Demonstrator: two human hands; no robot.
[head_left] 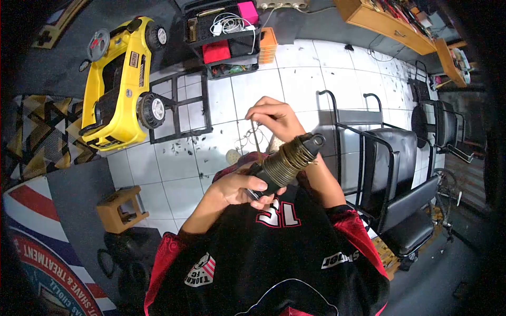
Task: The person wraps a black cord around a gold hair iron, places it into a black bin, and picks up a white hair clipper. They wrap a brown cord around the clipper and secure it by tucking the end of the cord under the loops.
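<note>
My left hand [240, 187] is closed around the lower end of a dark hair clipper [268, 181], held tilted in front of my chest. A brownish cord [287, 162] is wound in many turns about its body. At the clipper's upper right end a black hanging loop [317, 139] sticks out. Above it, my right hand [276, 117] pinches the free stretch of the cord between thumb and fingers. That stretch runs down from the fingertips to the clipper near my left hand. The side of the clipper in my left palm is hidden.
Black padded chairs [392, 158] with tube frames stand to the right. At the left is a yellow toy car [118, 87] beside a black metal frame [204, 100]. A black trolley [221, 39] holds a white cable. Dark hair clippings [184, 150] lie on the tiled floor.
</note>
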